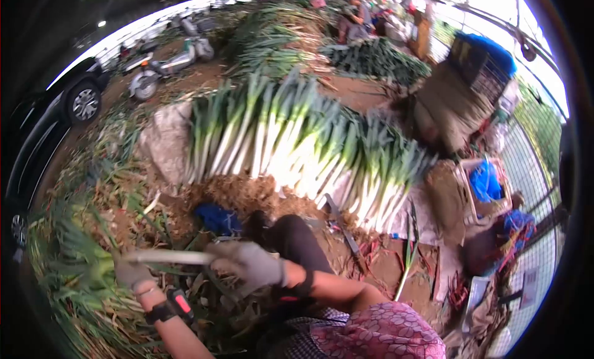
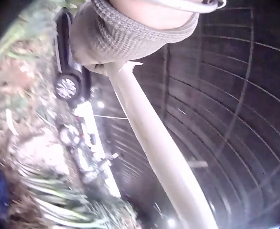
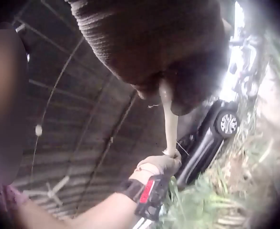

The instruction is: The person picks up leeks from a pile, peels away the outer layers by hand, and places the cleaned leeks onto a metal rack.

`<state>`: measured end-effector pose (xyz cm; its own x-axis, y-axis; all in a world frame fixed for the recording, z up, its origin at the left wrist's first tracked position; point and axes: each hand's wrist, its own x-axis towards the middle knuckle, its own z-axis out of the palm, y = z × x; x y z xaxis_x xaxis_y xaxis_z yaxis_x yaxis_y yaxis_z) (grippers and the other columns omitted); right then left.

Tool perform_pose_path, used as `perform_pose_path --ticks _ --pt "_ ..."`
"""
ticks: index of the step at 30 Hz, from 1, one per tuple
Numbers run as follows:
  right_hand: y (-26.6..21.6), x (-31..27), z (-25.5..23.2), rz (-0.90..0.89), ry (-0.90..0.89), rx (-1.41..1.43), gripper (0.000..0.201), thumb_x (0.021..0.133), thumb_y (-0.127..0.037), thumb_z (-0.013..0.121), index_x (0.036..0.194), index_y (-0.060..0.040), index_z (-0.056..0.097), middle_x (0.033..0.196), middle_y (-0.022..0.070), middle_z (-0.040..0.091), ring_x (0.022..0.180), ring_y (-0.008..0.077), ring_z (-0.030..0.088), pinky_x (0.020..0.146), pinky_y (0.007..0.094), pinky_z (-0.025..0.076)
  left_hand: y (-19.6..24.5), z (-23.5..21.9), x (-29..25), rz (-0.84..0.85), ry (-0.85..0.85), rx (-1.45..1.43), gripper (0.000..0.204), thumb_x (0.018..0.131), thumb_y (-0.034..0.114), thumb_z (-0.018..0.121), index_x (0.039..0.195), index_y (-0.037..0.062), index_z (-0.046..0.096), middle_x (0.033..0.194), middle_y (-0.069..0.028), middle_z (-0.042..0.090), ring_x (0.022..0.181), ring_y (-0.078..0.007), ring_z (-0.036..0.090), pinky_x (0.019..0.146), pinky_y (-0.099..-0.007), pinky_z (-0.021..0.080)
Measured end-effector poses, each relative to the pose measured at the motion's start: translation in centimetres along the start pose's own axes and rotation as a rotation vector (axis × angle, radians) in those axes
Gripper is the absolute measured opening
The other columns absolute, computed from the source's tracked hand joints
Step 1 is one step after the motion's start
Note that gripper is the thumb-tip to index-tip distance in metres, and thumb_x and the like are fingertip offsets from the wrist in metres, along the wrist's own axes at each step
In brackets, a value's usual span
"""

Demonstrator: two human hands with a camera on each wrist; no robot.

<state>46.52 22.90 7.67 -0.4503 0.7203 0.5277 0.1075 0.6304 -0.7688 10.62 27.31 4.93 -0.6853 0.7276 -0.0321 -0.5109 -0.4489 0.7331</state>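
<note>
A long white leek stalk [image 1: 170,257] lies level between two gloved hands in the head view. The left hand [image 1: 133,274] grips it where the green leaves begin; in the left wrist view the stalk [image 2: 154,138] runs down from the glove [image 2: 106,38]. At the stalk's other end is the right hand [image 1: 250,266], its fingers curled round it. The right wrist view shows the dark underside of the right glove [image 3: 163,52] with the stalk [image 3: 170,124] coming out of it towards the left hand [image 3: 161,163].
A row of leeks [image 1: 291,130] lies on sheeting ahead, roots towards the person. Loose leaves [image 1: 68,260] cover the ground at left. A blue cloth [image 1: 218,219], a long blade-like tool [image 1: 346,235], a crate [image 1: 507,195], a scooter [image 1: 167,67] and a black car [image 1: 55,121] stand or lie around.
</note>
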Motion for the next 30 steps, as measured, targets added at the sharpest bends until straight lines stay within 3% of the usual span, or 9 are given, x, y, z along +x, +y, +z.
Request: perform_pose_path --ticks 3,7,17,18,23,27,28,29,30 --pt "0.8 -5.7 -9.5 0.326 0.190 0.452 0.040 0.097 -0.018 0.054 0.132 -0.0003 0.050 0.104 0.0026 0.063 0.084 0.0067 0.054 0.072 0.0221 0.047 -5.4 15.5 -7.0 0.240 -0.346 0.360 0.030 0.095 0.021 0.054 0.114 -0.0008 0.060 0.112 -0.0103 0.057 0.098 -0.0203 0.057 0.086 -0.0361 0.048" --pt "6.2 -16.2 -18.0 0.500 0.567 0.555 0.051 0.095 -0.032 0.054 0.138 -0.0044 0.046 0.103 0.0039 0.062 0.078 0.0087 0.058 0.069 0.0207 0.049 -10.0 30.2 -23.3 0.156 -0.862 0.366 0.041 0.095 0.013 0.051 0.133 -0.0016 0.046 0.116 -0.0140 0.059 0.100 -0.0205 0.060 0.089 -0.0336 0.048" --pt "31.5 -46.5 -20.1 0.760 1.818 0.872 0.031 0.093 -0.017 0.056 0.123 -0.0068 0.055 0.075 0.0031 0.057 0.052 0.0138 0.049 0.045 0.0286 0.041 -17.2 15.6 -15.7 0.047 -0.707 1.052 0.043 0.095 0.012 0.048 0.136 0.0007 0.046 0.110 -0.0106 0.059 0.090 -0.0163 0.059 0.078 -0.0307 0.049" --pt "34.0 -49.2 -18.7 0.776 1.490 0.048 0.023 0.093 -0.019 0.054 0.111 -0.0069 0.062 0.068 0.0026 0.056 0.050 0.0148 0.048 0.044 0.0296 0.041 -16.6 13.1 -14.4 -0.005 -0.603 1.116 0.043 0.095 0.012 0.048 0.136 0.0006 0.046 0.111 -0.0102 0.059 0.088 -0.0158 0.059 0.078 -0.0304 0.049" --pt "37.9 -53.5 -22.7 1.408 1.455 -0.053 0.012 0.087 -0.022 0.059 0.088 -0.0133 0.067 0.067 0.0063 0.062 0.060 0.0182 0.061 0.052 0.0350 0.047 -12.1 0.3 -9.1 -0.114 -0.298 1.273 0.041 0.094 0.012 0.049 0.133 0.0023 0.049 0.103 -0.0076 0.062 0.080 -0.0121 0.058 0.070 -0.0244 0.048" --pt "32.7 -65.9 -30.8 1.550 0.284 -0.751 0.028 0.091 -0.028 0.051 0.106 -0.0079 0.063 0.097 0.0102 0.064 0.092 0.0257 0.060 0.076 0.0402 0.047 -6.5 -7.8 -9.9 -0.118 -0.187 0.921 0.030 0.092 0.013 0.056 0.120 0.0025 0.058 0.103 -0.0066 0.064 0.080 -0.0104 0.058 0.067 -0.0226 0.048" --pt "33.9 -53.5 -31.0 1.560 -0.049 -1.079 0.037 0.091 -0.028 0.051 0.118 -0.0049 0.062 0.111 0.0131 0.066 0.105 0.0286 0.060 0.088 0.0426 0.047 -5.5 -9.6 -11.3 -0.084 -0.160 0.859 0.028 0.093 0.010 0.053 0.119 0.0021 0.057 0.108 -0.0097 0.063 0.085 -0.0165 0.061 0.076 -0.0273 0.050" --pt "35.4 -50.3 -32.1 1.422 -0.129 -1.084 0.037 0.091 -0.028 0.051 0.118 -0.0049 0.062 0.111 0.0131 0.066 0.105 0.0286 0.060 0.088 0.0426 0.047 -4.8 -9.6 -12.6 -0.041 -0.129 0.800 0.026 0.093 0.007 0.050 0.117 0.0017 0.057 0.112 -0.0128 0.061 0.090 -0.0226 0.064 0.084 -0.0320 0.051" --pt "36.6 -47.1 -32.9 1.377 0.586 -0.469 0.025 0.091 -0.024 0.048 0.105 -0.0082 0.062 0.095 0.0072 0.061 0.087 0.0189 0.055 0.075 0.0338 0.045 -3.7 -9.4 -13.0 -0.211 0.034 0.997 0.029 0.092 0.011 0.053 0.120 0.0005 0.055 0.108 -0.0116 0.063 0.092 -0.0212 0.065 0.082 -0.0312 0.052"
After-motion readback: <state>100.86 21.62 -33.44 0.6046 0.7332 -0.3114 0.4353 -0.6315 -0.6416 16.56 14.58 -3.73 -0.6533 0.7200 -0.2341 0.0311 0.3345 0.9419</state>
